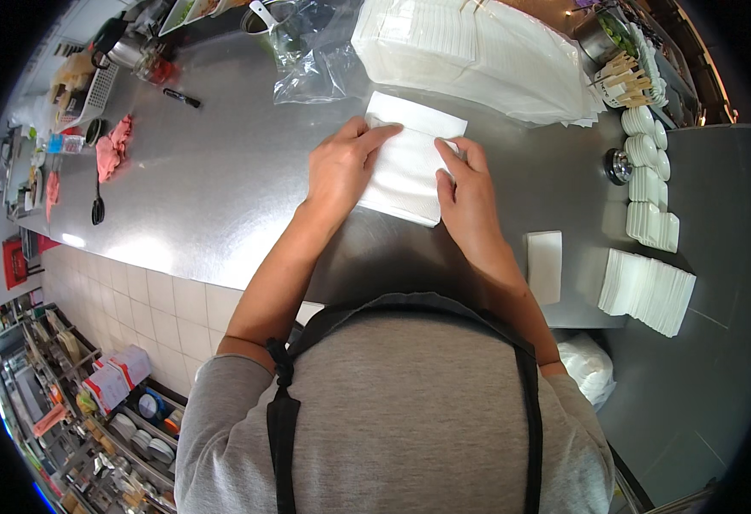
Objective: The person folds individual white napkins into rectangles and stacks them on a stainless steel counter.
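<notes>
A white paper napkin, partly folded, lies on the stainless steel table in front of me. My left hand rests on its left side, with thumb and fingers pressed on the paper near a crease. On the opposite side, my right hand pinches the napkin's right edge between thumb and fingers. A flap of the paper shows beyond both hands. To the right of my right forearm lies a narrow folded napkin. Farther right is a row of folded napkins.
Plastic-wrapped white napkins and a clear plastic bag lie at the far side. White dishes and a call bell stand right. On the left are a black marker, a pink cloth and a black ladle.
</notes>
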Demonstrator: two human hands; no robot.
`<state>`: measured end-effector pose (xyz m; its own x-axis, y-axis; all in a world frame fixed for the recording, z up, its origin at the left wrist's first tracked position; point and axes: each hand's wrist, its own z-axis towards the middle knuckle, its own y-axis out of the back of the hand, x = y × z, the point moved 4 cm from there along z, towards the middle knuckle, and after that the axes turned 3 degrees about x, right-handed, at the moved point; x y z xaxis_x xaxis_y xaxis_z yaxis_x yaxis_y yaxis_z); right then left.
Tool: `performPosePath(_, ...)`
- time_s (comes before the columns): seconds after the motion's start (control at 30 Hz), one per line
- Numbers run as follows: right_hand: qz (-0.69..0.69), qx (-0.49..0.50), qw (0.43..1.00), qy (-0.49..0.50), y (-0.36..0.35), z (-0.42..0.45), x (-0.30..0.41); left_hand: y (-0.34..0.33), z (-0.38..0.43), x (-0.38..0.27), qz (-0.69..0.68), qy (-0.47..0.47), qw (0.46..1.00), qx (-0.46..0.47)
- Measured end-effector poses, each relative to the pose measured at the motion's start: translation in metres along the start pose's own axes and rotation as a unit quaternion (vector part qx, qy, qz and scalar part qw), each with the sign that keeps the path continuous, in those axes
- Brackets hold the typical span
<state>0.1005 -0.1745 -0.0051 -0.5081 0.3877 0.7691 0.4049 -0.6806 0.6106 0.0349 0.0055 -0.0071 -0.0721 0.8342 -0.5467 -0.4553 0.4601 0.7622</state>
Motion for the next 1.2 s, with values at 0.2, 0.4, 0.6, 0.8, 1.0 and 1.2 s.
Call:
performPosePath(0.2, -0.309, 0.015, 0.939, 0.151, -0.005, 0.010, 0.043, 0.001, -0.001, 0.000, 0.042, -0.019, 0.999, 0.016)
performPosePath(0.4, -0.241, 0.153, 0.948, 0.143, -0.038, -0.002, 0.022, -0.003, -0.001, 0.004, 0.044, -0.016, 0.999, 0.016)
performPosePath(0.6, -0.218, 0.199, 0.947, 0.129, -0.016, -0.022, 0.006, -0.003, -0.002, 0.004, 0.023, 0.017, 0.999, 0.024)
performPosePath(0.8, -0.242, 0.198, 0.941, 0.125, -0.011, -0.021, 0.010, 0.016, -0.024, -0.053, 0.068, -0.160, 0.983, 0.053)
performPosePath(1.0, -0.234, 0.172, 0.947, 0.138, -0.014, -0.025, 0.008, -0.004, -0.066, -0.033, 0.094, -0.113, 0.980, 0.131)
performPosePath(1.2, -0.269, 0.108, 0.937, 0.192, -0.014, -0.015, 0.011, 0.009, -0.065, 0.000, 0.145, -0.079, 0.983, 0.079)
